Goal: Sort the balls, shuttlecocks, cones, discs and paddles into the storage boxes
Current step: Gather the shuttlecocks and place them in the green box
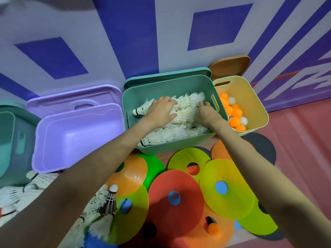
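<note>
The left hand (pixel 162 111) lies flat, fingers spread, pressing the white shuttlecocks (pixel 186 111) heaped in the green box (pixel 172 85); the right hand (pixel 206 111) reaches in beside it, fingertips buried in feathers, its grasp impossible to tell; right of that, a yellow box (pixel 250 97) holds balls (pixel 236 112); left, a purple box (pixel 78 133); near, coloured discs (pixel 175 194) and loose shuttlecocks (pixel 105 204) lie on the floor.

- The dark teal plastic storage box (pixel 12 140) at far left is cut off by the picture's edge.
- Both hands' fingertips sink among the white feather shuttlecocks (pixel 180 120) in the green box; whether they grip any cannot be told.
- The black round paddles (pixel 263 149) lie mostly hidden under the flat coloured plastic discs (pixel 227 188).
- Loose shuttlecocks at lower left are blurred.
</note>
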Tool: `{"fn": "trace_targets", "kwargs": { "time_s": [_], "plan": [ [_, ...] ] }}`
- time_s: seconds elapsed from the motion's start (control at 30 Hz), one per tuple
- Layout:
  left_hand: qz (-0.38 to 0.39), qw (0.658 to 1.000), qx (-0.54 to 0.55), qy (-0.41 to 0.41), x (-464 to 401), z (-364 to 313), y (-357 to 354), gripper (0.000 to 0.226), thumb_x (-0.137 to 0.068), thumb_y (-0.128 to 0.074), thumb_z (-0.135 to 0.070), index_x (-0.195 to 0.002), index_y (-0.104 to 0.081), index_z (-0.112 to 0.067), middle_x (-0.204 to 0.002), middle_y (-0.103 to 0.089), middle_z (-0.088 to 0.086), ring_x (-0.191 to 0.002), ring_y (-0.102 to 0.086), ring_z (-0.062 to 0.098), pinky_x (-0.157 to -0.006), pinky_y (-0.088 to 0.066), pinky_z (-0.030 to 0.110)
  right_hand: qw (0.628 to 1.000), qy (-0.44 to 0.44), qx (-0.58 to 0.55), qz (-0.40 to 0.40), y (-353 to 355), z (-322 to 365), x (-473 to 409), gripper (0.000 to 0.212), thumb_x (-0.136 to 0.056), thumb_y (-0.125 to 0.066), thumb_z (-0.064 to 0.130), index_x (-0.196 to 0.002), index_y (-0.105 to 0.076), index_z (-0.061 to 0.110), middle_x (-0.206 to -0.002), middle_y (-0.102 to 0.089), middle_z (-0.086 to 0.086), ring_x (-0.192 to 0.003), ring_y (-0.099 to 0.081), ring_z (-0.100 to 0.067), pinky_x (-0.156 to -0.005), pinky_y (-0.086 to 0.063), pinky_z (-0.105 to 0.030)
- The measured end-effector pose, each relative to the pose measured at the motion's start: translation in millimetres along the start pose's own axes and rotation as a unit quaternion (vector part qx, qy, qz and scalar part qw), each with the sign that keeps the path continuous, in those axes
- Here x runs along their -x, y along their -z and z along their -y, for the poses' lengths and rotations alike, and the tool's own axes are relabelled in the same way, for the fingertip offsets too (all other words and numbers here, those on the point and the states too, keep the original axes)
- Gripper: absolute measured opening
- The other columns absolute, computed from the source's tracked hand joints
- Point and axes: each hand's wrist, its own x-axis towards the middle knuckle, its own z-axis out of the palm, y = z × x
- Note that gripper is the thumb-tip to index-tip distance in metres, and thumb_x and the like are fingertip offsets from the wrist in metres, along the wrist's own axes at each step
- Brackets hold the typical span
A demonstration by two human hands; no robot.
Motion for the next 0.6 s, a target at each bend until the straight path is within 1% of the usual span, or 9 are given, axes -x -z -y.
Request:
{"fn": "trace_targets", "kwargs": {
  "time_s": [0.1, 0.23, 0.3, 0.37, 0.4, 0.47, 0.53, 0.6],
  "plan": [
    [-0.024, 0.999, 0.026, 0.008, 22.2, 0.5, 15.1, 0.046, -0.094, -0.057, -0.031, -0.136, -0.048, -0.016, -0.133, -0.051, 0.008, -0.123, -0.046, 0.026, -0.104, -0.035, 0.041, 1.000, -0.017, -0.001, -0.014, 2.5, 15.4, 18.3, 0.044, -0.091, -0.050, 0.012, -0.129, -0.036, -0.004, -0.132, -0.039, -0.028, -0.124, -0.040, -0.044, -0.102, -0.036, -0.047],
    [-0.074, 0.993, 0.091, 0.024, 67.9, 4.8, 34.6, 0.043, -0.092, -0.060, -0.027, -0.132, -0.053, -0.015, -0.127, -0.055, 0.008, -0.118, -0.051, 0.026, -0.099, -0.040, 0.038, 0.999, 0.027, -0.034, -0.030, 0.7, 38.8, 47.0, 0.039, -0.089, -0.052, 0.008, -0.125, -0.041, -0.004, -0.124, -0.044, -0.027, -0.121, -0.042, -0.042, -0.099, -0.039, -0.044],
    [-0.106, 0.984, 0.140, 0.038, 99.3, 7.6, 44.0, 0.040, -0.091, -0.063, -0.023, -0.129, -0.056, -0.013, -0.123, -0.057, 0.008, -0.111, -0.055, 0.022, -0.092, -0.041, 0.030, 0.995, 0.071, -0.055, -0.031, -0.6, 55.3, 70.1, 0.042, -0.088, -0.056, 0.010, -0.127, -0.044, -0.003, -0.123, -0.047, -0.025, -0.119, -0.044, -0.040, -0.099, -0.040, -0.042],
    [-0.142, 0.972, 0.180, 0.049, 135.2, 11.2, 51.7, 0.036, -0.090, -0.065, -0.020, -0.124, -0.059, -0.012, -0.117, -0.060, 0.007, -0.103, -0.057, 0.017, -0.085, -0.040, 0.022, 0.984, 0.138, -0.093, -0.065, -4.7, 74.5, 98.4, 0.042, -0.089, -0.058, 0.010, -0.128, -0.049, 0.000, -0.124, -0.048, -0.021, -0.118, -0.046, -0.037, -0.100, -0.038, -0.038],
    [-0.156, 0.967, 0.194, 0.055, 154.0, 14.4, 53.7, 0.034, -0.089, -0.065, -0.018, -0.122, -0.060, -0.011, -0.114, -0.061, 0.006, -0.099, -0.058, 0.016, -0.083, -0.039, 0.020, 0.973, 0.175, -0.118, -0.090, -7.0, 85.2, 114.0, 0.039, -0.089, -0.057, 0.009, -0.126, -0.052, 0.002, -0.124, -0.050, -0.020, -0.117, -0.047, -0.035, -0.100, -0.037, -0.036],
    [-0.170, 0.958, 0.219, 0.069, 192.3, 22.8, 55.0, 0.031, -0.088, -0.066, -0.017, -0.119, -0.062, -0.010, -0.112, -0.063, 0.006, -0.096, -0.060, 0.016, -0.084, -0.044, 0.024, 0.951, 0.240, -0.154, -0.122, -14.3, 106.3, 144.2, 0.034, -0.087, -0.055, 0.003, -0.120, -0.056, 0.003, -0.118, -0.053, -0.017, -0.114, -0.049, -0.033, -0.098, -0.037, -0.033],
    [-0.174, 0.952, 0.235, 0.089, 229.2, 33.2, 52.5, 0.030, -0.088, -0.064, -0.018, -0.117, -0.063, -0.010, -0.111, -0.065, 0.005, -0.095, -0.061, 0.017, -0.085, -0.047, 0.029, 0.939, 0.285, -0.158, -0.113, -27.0, 126.9, 168.4, 0.033, -0.083, -0.057, -0.001, -0.115, -0.059, 0.002, -0.113, -0.055, -0.018, -0.110, -0.051, -0.033, -0.096, -0.036, -0.030],
    [-0.168, 0.947, 0.246, 0.117, 262.1, 42.2, 47.5, 0.025, -0.089, -0.064, -0.015, -0.114, -0.065, -0.011, -0.110, -0.065, 0.003, -0.094, -0.061, 0.015, -0.084, -0.049, 0.028, 0.937, 0.305, -0.147, -0.090, -44.1, 145.6, 187.4, 0.033, -0.082, -0.058, 0.001, -0.115, -0.059, 0.002, -0.112, -0.056, -0.017, -0.108, -0.052, -0.033, -0.096, -0.036, -0.030]
  ]
}}
